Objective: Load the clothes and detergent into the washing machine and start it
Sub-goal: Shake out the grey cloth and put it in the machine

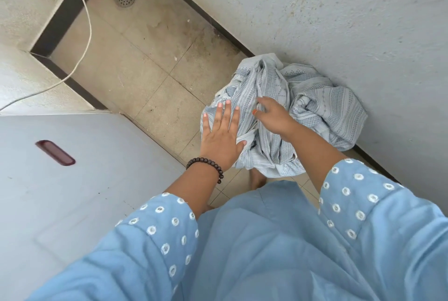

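The blue sleeve (155, 235) ends in a spread left hand (221, 134) steadying the clothes (315, 111) beside the washing machine (60, 191), while the right hand (274, 116) pinches them, likely to gather them.

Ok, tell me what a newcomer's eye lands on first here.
First, the bundle of pale blue patterned cloth heaped on the tiled floor against the wall. The left hand lies flat with spread fingers on it, while the right hand digs into its folds. Left of them is the grey washing machine lid, closed.
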A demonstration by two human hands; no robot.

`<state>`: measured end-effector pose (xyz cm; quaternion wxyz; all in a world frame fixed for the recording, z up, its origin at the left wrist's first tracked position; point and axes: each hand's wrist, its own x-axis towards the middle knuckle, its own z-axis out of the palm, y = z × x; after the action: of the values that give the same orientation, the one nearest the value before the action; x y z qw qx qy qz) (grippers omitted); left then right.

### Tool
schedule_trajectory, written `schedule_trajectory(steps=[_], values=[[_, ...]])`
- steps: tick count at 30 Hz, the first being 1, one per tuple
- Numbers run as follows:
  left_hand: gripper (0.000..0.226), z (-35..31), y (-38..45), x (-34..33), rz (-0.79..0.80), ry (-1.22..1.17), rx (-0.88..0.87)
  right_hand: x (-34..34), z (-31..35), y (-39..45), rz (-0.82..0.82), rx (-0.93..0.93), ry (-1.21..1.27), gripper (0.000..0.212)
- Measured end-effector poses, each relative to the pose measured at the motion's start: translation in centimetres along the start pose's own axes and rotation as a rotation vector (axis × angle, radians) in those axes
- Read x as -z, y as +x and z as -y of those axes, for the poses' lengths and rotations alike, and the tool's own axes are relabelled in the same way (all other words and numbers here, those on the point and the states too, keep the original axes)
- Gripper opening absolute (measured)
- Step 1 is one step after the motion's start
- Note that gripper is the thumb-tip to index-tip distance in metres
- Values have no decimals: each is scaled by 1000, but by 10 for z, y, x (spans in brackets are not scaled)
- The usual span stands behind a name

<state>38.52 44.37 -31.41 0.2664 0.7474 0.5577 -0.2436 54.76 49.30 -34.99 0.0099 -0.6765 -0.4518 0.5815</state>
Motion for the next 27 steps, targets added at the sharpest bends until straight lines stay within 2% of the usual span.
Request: schedule_trajectory(steps=[3, 7, 10, 14, 16, 18, 20, 23, 27], values=[[85, -2, -3, 16, -36, -46, -24, 6, 12, -23, -23, 50, 187, 46], [95, -3, -13, 39, -107, -191, -33, 15, 31, -61, -89, 158, 370, 16], [107, -1, -24, 52, -167, -276, -36, 23, 38, -91, -40, 220, 509, 18], [113, 4, -41, 66, -214, -360, -108, 35, 49, -138, 52, 275, 595, 9], [110, 4, -49, 70, -184, -398, -172, 38, 57, -160, 98, 314, 619, 7], [106, 2, -60, 73, -111, -534, -208, 38, 65, -180, 141, 357, 642, 6], [108, 0, -71, 71, -62, -682, -195, 36, 75, -197, 177, 390, 652, 6], [109, -2, -91, 68, -83, -804, -167, 35, 91, -223, 230, 449, 663, 6], [77, -5, -116, 72, -118, -839, -77, 48, 116, -265, 260, 573, 694, 7]])
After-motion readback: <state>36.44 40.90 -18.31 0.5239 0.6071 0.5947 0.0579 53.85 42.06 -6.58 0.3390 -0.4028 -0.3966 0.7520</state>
